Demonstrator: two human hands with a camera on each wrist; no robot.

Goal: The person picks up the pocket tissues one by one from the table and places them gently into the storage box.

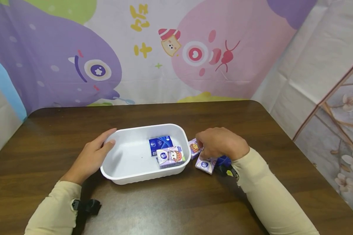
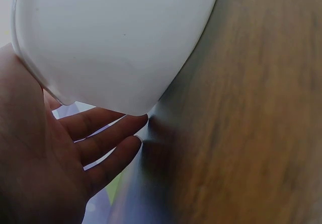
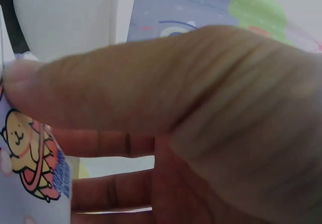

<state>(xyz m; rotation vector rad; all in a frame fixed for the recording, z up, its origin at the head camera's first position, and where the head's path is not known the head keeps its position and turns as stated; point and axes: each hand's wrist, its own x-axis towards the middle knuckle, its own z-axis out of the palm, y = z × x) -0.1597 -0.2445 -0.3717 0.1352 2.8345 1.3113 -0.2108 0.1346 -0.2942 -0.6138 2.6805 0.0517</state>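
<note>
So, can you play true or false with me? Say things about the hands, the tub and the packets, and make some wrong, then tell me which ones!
1. The left hand touches the tub. True.
2. The tub is black. False: it is white.
3. The right hand holds a packet. True.
4. The right hand is inside the tub. False: it is outside, to the right of the tub.
5. The table is brown. True.
6. Everything in the tub sits at its left end. False: a blue packet and a purple packet lie near its right end.
</note>
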